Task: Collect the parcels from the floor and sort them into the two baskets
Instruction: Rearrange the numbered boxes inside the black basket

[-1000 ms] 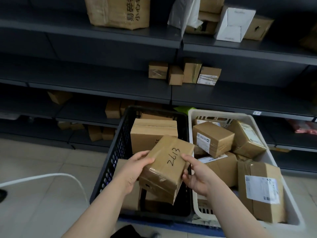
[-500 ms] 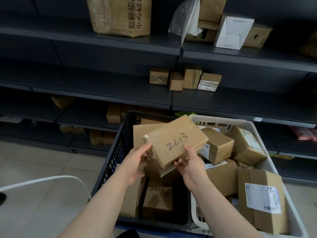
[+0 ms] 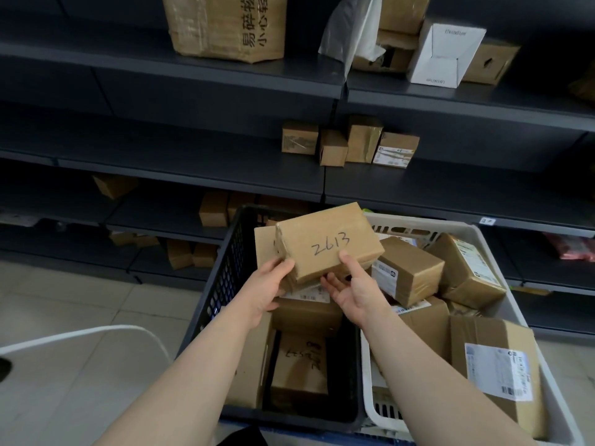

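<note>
One brown parcel (image 3: pixel 328 243), marked 2613 in black pen, held tilted above the far end of the black basket (image 3: pixel 222 284), close to the white basket (image 3: pixel 512 304). Two hands on it: left hand (image 3: pixel 267 286) curled round the near left corner, thumb on top; right hand (image 3: pixel 355 286) palm up at the near edge, thumb pressed on the top face, fingers (image 3: pixel 331 281) stretched beneath, pinching it.

Two baskets side by side, touching, black left, white right. Inside the black one, four more: a tall box (image 3: pixel 264 239) upright behind the held parcel, a labelled packet (image 3: pixel 302 296) just under the hands, a pen-marked box (image 3: pixel 299 368) lower down, a flat box (image 3: pixel 251 375) on edge by the left wall. Inside the white one, four plainly countable: a taped box (image 3: pixel 412 272) nearest the held parcel, a wrapped box (image 3: pixel 467 268) far right, a plain box (image 3: pixel 425 317) in the middle, a large labelled box (image 3: pixel 495 371) near right; further pieces beneath, too hidden to count.

On the dark shelving (image 3: pixel 161 149) behind: four small boxes (image 3: pixel 299 138) in a row on the middle shelf; above, one big carton (image 3: pixel 225 24) with printed characters, one white box (image 3: pixel 444 53), one white plastic bag (image 3: pixel 351 30). One white tube (image 3: pixel 96 331) curving over the tiled floor (image 3: pixel 64 300) at the left
</note>
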A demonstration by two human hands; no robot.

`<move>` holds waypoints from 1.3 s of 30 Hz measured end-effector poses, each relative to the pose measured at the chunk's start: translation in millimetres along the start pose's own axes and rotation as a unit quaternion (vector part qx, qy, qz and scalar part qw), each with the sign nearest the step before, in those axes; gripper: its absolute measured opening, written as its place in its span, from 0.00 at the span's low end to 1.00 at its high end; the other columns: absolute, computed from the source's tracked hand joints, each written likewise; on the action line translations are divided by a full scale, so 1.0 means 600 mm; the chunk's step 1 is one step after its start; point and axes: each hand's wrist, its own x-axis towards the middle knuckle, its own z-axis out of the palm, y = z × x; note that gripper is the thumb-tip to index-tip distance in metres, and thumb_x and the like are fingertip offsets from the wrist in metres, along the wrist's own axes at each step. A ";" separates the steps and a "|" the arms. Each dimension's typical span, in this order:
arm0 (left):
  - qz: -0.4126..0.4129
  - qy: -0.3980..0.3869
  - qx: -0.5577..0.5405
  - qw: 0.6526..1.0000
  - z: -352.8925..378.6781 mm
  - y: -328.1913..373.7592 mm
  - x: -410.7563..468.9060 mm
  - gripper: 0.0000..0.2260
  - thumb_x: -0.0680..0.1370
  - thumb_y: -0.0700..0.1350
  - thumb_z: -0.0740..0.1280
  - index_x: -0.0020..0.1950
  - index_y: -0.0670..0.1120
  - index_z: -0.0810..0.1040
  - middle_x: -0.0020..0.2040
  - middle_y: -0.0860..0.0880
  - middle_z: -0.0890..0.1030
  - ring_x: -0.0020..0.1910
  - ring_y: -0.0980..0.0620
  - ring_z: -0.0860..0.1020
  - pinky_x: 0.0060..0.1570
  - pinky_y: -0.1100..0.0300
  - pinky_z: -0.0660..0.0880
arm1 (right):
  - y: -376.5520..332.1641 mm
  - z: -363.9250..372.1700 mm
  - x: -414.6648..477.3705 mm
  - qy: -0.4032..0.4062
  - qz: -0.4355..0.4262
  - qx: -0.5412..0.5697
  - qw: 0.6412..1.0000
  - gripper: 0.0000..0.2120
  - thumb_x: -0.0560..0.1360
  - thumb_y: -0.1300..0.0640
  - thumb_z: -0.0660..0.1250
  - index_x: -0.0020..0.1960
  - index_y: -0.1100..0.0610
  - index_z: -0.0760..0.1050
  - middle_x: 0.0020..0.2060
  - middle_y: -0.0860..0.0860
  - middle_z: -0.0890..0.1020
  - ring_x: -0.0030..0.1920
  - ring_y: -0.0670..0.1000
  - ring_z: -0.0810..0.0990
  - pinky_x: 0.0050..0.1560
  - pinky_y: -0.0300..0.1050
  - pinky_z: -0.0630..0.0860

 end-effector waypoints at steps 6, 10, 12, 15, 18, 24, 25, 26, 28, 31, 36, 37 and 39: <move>0.001 0.019 -0.017 1.000 -0.016 -0.009 0.016 0.26 0.78 0.59 0.63 0.75 0.59 0.61 0.55 0.57 0.77 0.57 0.49 0.78 0.67 0.42 0.67 | 0.014 -0.001 0.012 -0.035 0.033 0.003 0.999 0.17 0.74 0.59 0.71 0.61 0.54 0.71 0.58 0.61 0.78 0.56 0.60 0.79 0.56 0.56 0.79; 0.016 0.019 -0.018 1.000 -0.015 0.006 0.035 0.25 0.79 0.61 0.59 0.75 0.61 0.59 0.61 0.55 0.75 0.57 0.48 0.78 0.62 0.46 0.72 | 0.001 0.016 0.032 -0.046 0.026 -0.029 0.998 0.28 0.72 0.57 0.74 0.69 0.55 0.67 0.60 0.60 0.78 0.56 0.62 0.81 0.55 0.59 0.80; 0.019 0.023 -0.015 0.999 -0.015 0.021 0.048 0.22 0.80 0.61 0.58 0.74 0.61 0.62 0.58 0.56 0.77 0.54 0.50 0.79 0.51 0.52 0.76 | -0.011 0.027 0.044 -0.034 0.018 -0.045 0.998 0.35 0.69 0.57 0.77 0.71 0.51 0.63 0.61 0.60 0.77 0.54 0.62 0.82 0.52 0.60 0.81; 0.013 0.026 0.003 1.000 -0.014 0.043 0.066 0.20 0.80 0.62 0.57 0.71 0.60 0.65 0.55 0.55 0.77 0.54 0.48 0.79 0.45 0.55 0.77 | -0.032 0.035 0.059 0.001 -0.011 -0.074 0.997 0.48 0.66 0.58 0.79 0.74 0.40 0.52 0.63 0.61 0.74 0.51 0.64 0.83 0.50 0.63 0.81; 0.010 0.042 0.022 0.999 -0.014 0.051 0.082 0.19 0.79 0.64 0.55 0.68 0.59 0.67 0.59 0.52 0.77 0.56 0.48 0.78 0.46 0.56 0.76 | -0.048 0.033 0.066 0.004 -0.011 -0.140 0.990 0.48 0.68 0.52 0.78 0.76 0.39 0.51 0.66 0.58 0.72 0.54 0.63 0.81 0.53 0.63 0.80; 0.008 0.116 0.097 0.988 -0.019 0.024 0.099 0.32 0.71 0.74 0.53 0.74 0.65 0.61 0.75 0.48 0.61 0.72 0.42 0.62 0.71 0.41 0.59 | -0.039 0.003 0.082 0.033 0.008 -0.207 0.978 0.42 0.68 0.40 0.74 0.75 0.46 0.56 0.67 0.55 0.71 0.65 0.62 0.73 0.61 0.63 0.75; -0.003 0.121 0.097 0.988 -0.018 0.021 0.094 0.33 0.71 0.74 0.53 0.74 0.65 0.60 0.77 0.48 0.56 0.74 0.41 0.58 0.72 0.41 0.56 | -0.037 -0.002 0.084 0.036 0.005 -0.231 0.972 0.44 0.68 0.38 0.73 0.76 0.46 0.55 0.68 0.55 0.70 0.66 0.62 0.72 0.64 0.63 0.73; -0.009 0.115 0.085 0.990 -0.017 0.016 0.093 0.34 0.70 0.75 0.53 0.75 0.64 0.59 0.78 0.48 0.55 0.75 0.41 0.57 0.72 0.41 0.55 | -0.036 -0.007 0.083 0.040 0.000 -0.255 0.966 0.44 0.68 0.36 0.72 0.76 0.46 0.55 0.69 0.54 0.70 0.67 0.61 0.70 0.67 0.62 0.70; -0.005 0.083 0.038 0.996 -0.014 0.013 0.086 0.37 0.68 0.77 0.54 0.74 0.64 0.61 0.76 0.51 0.63 0.73 0.45 0.62 0.70 0.43 0.58 | -0.037 -0.012 0.082 0.038 -0.014 -0.284 0.958 0.43 0.70 0.34 0.69 0.77 0.49 0.56 0.69 0.52 0.70 0.67 0.58 0.69 0.69 0.57 0.66; 0.034 0.074 -0.004 0.997 -0.013 0.022 0.086 0.38 0.67 0.77 0.56 0.75 0.63 0.60 0.72 0.55 0.68 0.70 0.49 0.66 0.68 0.44 0.60 | -0.038 -0.003 0.080 0.034 -0.033 -0.293 0.955 0.38 0.73 0.36 0.67 0.76 0.52 0.59 0.61 0.51 0.72 0.59 0.52 0.70 0.60 0.51 0.65; 0.039 0.091 -0.015 0.995 -0.032 0.062 0.109 0.40 0.64 0.75 0.59 0.73 0.60 0.64 0.67 0.53 0.74 0.64 0.48 0.72 0.68 0.43 0.66 | -0.044 0.030 0.093 0.020 -0.044 -0.308 0.950 0.43 0.67 0.33 0.70 0.73 0.54 0.63 0.62 0.51 0.76 0.60 0.53 0.74 0.59 0.50 0.70; 0.037 0.097 -0.014 0.995 -0.039 0.067 0.115 0.40 0.64 0.75 0.58 0.72 0.59 0.66 0.66 0.52 0.75 0.63 0.48 0.72 0.67 0.43 0.67 | -0.046 0.038 0.096 0.014 -0.047 -0.312 0.949 0.44 0.66 0.32 0.70 0.74 0.54 0.63 0.63 0.52 0.76 0.60 0.54 0.75 0.59 0.51 0.71; 0.035 0.118 -0.019 0.992 -0.054 0.078 0.124 0.35 0.69 0.72 0.58 0.72 0.56 0.67 0.65 0.51 0.75 0.62 0.48 0.73 0.65 0.45 0.68 | -0.047 0.058 0.105 0.007 -0.050 -0.320 0.946 0.48 0.63 0.30 0.70 0.74 0.53 0.62 0.64 0.53 0.76 0.61 0.55 0.76 0.63 0.54 0.72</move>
